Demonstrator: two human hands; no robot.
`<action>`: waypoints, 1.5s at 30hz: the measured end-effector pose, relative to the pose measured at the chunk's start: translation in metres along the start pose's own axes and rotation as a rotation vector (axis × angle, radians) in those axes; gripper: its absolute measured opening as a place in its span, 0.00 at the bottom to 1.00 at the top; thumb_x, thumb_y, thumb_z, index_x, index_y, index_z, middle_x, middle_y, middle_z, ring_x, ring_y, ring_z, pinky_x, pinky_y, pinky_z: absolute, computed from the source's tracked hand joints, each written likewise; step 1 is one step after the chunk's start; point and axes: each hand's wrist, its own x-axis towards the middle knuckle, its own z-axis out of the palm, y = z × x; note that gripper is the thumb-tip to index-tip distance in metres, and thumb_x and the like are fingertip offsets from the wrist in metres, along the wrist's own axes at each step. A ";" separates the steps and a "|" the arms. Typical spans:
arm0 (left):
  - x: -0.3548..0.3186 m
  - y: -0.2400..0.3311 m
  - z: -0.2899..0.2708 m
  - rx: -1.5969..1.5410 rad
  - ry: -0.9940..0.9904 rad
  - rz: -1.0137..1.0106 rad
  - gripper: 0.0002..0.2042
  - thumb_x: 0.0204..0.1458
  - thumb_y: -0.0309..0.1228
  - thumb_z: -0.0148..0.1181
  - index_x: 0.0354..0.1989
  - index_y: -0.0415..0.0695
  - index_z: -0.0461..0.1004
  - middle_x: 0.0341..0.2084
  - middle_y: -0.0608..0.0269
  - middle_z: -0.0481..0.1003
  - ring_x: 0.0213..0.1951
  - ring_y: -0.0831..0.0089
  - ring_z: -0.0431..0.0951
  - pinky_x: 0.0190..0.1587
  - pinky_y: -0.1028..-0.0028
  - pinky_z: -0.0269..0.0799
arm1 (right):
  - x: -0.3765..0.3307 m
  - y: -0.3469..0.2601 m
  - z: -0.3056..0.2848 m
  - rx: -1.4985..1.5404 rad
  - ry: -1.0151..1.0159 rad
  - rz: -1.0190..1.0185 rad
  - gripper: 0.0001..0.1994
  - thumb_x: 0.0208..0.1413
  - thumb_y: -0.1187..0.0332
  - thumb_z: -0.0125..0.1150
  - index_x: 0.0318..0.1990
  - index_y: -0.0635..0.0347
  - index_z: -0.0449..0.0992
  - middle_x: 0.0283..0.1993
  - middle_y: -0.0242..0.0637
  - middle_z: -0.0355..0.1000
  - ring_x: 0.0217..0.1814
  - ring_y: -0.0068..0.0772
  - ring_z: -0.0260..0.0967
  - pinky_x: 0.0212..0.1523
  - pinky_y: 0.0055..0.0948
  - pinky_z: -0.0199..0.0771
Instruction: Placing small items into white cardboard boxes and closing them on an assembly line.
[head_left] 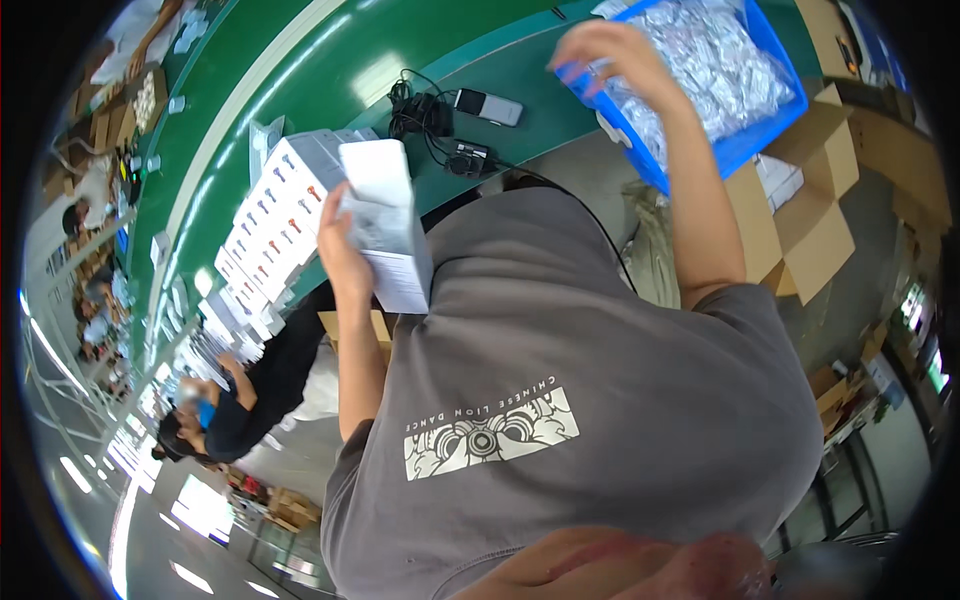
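My left hand [345, 250] is closed around the side of a white carton [402, 283], held against my shirt's front. Its lid flap [376, 175] stands up, and something pale, perhaps plastic-wrapped, shows in its mouth. Over the near-left rim of a blue plastic bin [645, 165] is my right hand [615, 60], fingers apart and slightly blurred; I make out nothing in them. Clear, shiny plastic packets [715, 75] fill the bin.
On the green table [555, 75] lie a silver-grey handheld device [488, 107], a black cable bundle [420, 112] and a small black device [466, 158]. Stacked printed white boxes [270, 225] stand left. Open cardboard cartons [815, 235] are right. A co-worker [235, 400] sits lower left.
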 end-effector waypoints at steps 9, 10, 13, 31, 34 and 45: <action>0.015 0.008 0.016 -0.264 0.384 -0.035 0.24 0.60 0.42 0.43 0.58 0.40 0.71 0.57 0.60 0.71 0.58 0.66 0.69 0.63 0.69 0.59 | 0.056 0.264 -0.112 -1.353 0.404 0.139 0.19 0.52 0.59 0.62 0.49 0.57 0.74 0.52 0.52 0.70 0.57 0.54 0.67 0.50 0.52 0.73; 0.008 0.012 0.019 -0.168 0.317 -0.053 0.24 0.60 0.41 0.44 0.57 0.37 0.70 0.56 0.55 0.71 0.57 0.65 0.69 0.62 0.70 0.58 | 0.052 0.262 -0.115 -1.335 0.485 -0.095 0.15 0.48 0.63 0.63 0.41 0.62 0.78 0.43 0.52 0.74 0.47 0.56 0.70 0.48 0.50 0.71; 0.010 0.006 0.029 0.048 0.347 -0.009 0.24 0.60 0.41 0.43 0.54 0.32 0.69 0.53 0.49 0.71 0.54 0.64 0.69 0.59 0.72 0.59 | 0.025 0.213 -0.124 -1.120 0.608 -0.189 0.18 0.49 0.55 0.70 0.36 0.63 0.80 0.38 0.48 0.77 0.42 0.50 0.74 0.46 0.41 0.72; 0.002 0.037 0.061 -0.175 0.055 -0.052 0.23 0.61 0.46 0.44 0.51 0.35 0.64 0.35 0.58 0.69 0.38 0.74 0.69 0.43 0.74 0.65 | 0.021 -0.083 0.193 -0.814 -0.296 -0.721 0.07 0.48 0.78 0.67 0.35 0.66 0.77 0.31 0.32 0.69 0.34 0.27 0.70 0.35 0.28 0.69; -0.005 0.039 0.054 -0.163 0.077 -0.053 0.23 0.62 0.46 0.44 0.51 0.35 0.63 0.35 0.58 0.70 0.38 0.74 0.69 0.43 0.74 0.65 | 0.023 -0.087 0.203 -0.989 -0.340 -0.958 0.07 0.49 0.77 0.66 0.37 0.65 0.77 0.29 0.34 0.67 0.35 0.32 0.69 0.37 0.32 0.68; -0.020 0.039 0.048 -0.264 0.142 -0.012 0.26 0.63 0.47 0.47 0.54 0.34 0.58 0.38 0.55 0.71 0.42 0.72 0.72 0.46 0.75 0.68 | 0.023 -0.124 0.216 -1.043 -1.123 -0.278 0.11 0.58 0.67 0.55 0.43 0.63 0.78 0.32 0.36 0.72 0.36 0.35 0.66 0.41 0.33 0.68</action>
